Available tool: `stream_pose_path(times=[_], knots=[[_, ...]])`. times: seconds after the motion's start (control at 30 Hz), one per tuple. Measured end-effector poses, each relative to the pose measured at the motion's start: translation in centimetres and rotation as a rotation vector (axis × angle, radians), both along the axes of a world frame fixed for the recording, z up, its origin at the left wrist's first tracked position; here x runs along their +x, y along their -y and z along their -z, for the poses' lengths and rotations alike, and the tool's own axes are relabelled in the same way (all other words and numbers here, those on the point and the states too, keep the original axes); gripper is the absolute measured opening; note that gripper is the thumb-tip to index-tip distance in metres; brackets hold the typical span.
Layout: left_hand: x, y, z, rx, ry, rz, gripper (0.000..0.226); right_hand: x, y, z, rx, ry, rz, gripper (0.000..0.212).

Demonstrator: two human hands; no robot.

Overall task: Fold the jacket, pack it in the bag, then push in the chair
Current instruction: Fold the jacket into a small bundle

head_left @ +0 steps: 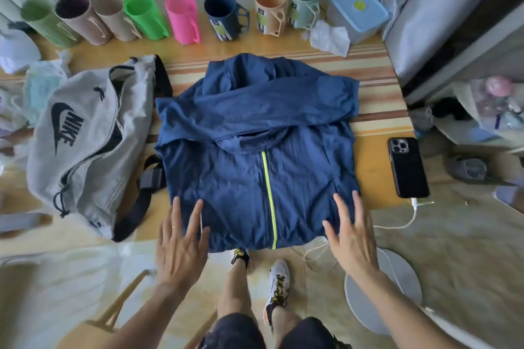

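A navy jacket (255, 156) with a neon yellow zip lies flat on the wooden table (377, 156), both sleeves folded across its upper part. My left hand (181, 241) hovers open at the jacket's near left corner, fingers spread. My right hand (351, 232) is open at the near right corner, fingertips touching the hem. A grey Nike bag (85, 147) lies unzipped on the table left of the jacket, its dark strap trailing toward me. A wooden chair (113, 317) shows at the bottom left, beside my legs.
A row of coloured mugs (181, 20) and a blue-lidded box (358, 10) line the table's far edge, with crumpled tissue (329, 38) nearby. A black phone (408, 167) on a charging cable lies right of the jacket. A round grey stool (382, 292) stands at my right.
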State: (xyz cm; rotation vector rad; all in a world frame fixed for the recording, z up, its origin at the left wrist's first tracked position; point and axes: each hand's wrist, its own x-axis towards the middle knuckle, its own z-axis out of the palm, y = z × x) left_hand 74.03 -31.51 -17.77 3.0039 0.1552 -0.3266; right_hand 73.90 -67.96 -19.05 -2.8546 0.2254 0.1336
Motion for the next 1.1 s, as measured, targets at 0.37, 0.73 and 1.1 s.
stream_pose_path(times=[0.37,0.73,1.1], knots=[[-1.4,1.4,-0.7,-0.330,-0.075,-0.545,0.030,-0.8,1.8,1.6,0.613,-0.277,0.697,0.056],[-3.4,0.0,-3.3,-0.809,-0.076,-0.747,0.028,-0.4,5.7,-1.7,0.968,-0.374,0.822,0.052],[-2.9,-1.2,-7.4,-1.104,-0.789,-0.783,0.048,-1.9,5.5,-8.2,0.900,-0.706,0.590,0.021]])
